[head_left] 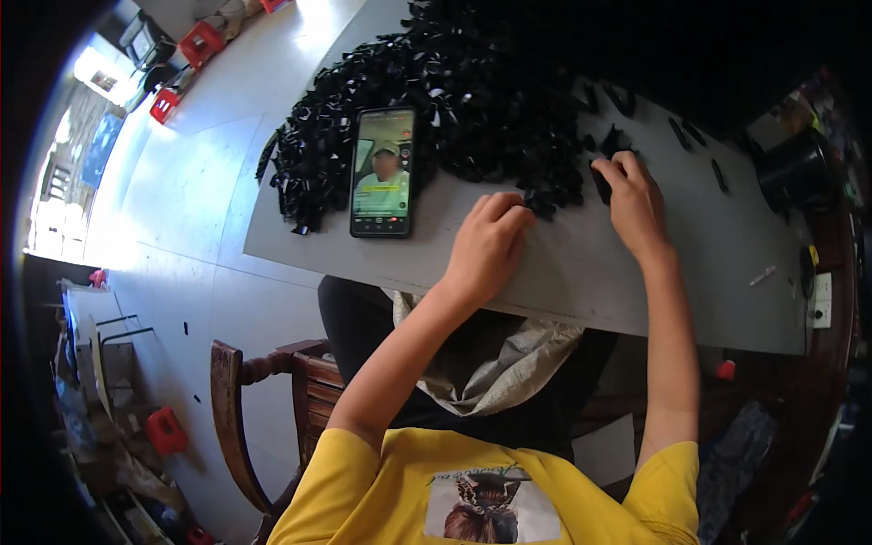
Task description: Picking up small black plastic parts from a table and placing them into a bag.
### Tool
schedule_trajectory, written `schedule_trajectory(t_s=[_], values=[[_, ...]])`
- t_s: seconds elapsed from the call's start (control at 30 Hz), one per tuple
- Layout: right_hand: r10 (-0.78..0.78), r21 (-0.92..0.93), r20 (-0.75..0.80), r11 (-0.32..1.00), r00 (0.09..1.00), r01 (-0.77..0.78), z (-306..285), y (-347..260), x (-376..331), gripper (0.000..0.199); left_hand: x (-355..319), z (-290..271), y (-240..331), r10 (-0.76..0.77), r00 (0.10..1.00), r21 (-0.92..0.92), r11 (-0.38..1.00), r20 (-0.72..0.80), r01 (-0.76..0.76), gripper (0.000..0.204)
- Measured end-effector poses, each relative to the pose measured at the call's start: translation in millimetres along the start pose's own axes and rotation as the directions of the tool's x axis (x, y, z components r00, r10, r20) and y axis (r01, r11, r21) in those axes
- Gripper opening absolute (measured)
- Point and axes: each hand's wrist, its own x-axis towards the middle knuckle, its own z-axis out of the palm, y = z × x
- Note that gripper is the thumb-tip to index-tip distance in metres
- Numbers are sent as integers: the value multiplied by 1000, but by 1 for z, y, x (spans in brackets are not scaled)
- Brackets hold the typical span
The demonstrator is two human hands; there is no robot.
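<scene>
A large heap of small, shiny black pieces covers the far part of the grey table. My left hand rests at the heap's near edge with its fingers curled in; whatever they hold, if anything, is hidden. To the right of the heap, my right hand is closed, thumb and fingers pinching a small black piece. Just beyond the right hand lies another dark piece. A black phone with a lit screen leans against the heap on the left.
Several loose black pieces lie at the table's right, near a dark round container. A thin white stick lies near the right edge. Below the table edge hangs a pale woven sack. A wooden chair stands at the left.
</scene>
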Motion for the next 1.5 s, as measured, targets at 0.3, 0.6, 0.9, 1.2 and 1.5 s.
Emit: schedule_trajectory(t_s=[0.3,0.6,0.9,1.2,1.5], values=[[-115,-108,59,987,992,120,0,9,5,21,5,-9,4,-137,979,147,982,149,115,25],[119,490,18,864,993,-112,-31,-39,-39,24,15,-10,2,77,985,388,912,154,-132,23],[199,559,45,807,979,-190,-19,-74,-82,24,-4,-2,0,103,979,342,926,174,-158,20],[207,537,-39,829,978,-154,-7,-79,-81,23,-37,-30,14,-43,986,-58,997,161,53,21],[204,590,26,787,979,-180,-23,-90,-101,18,-58,-48,42,-187,958,-452,851,216,268,16]])
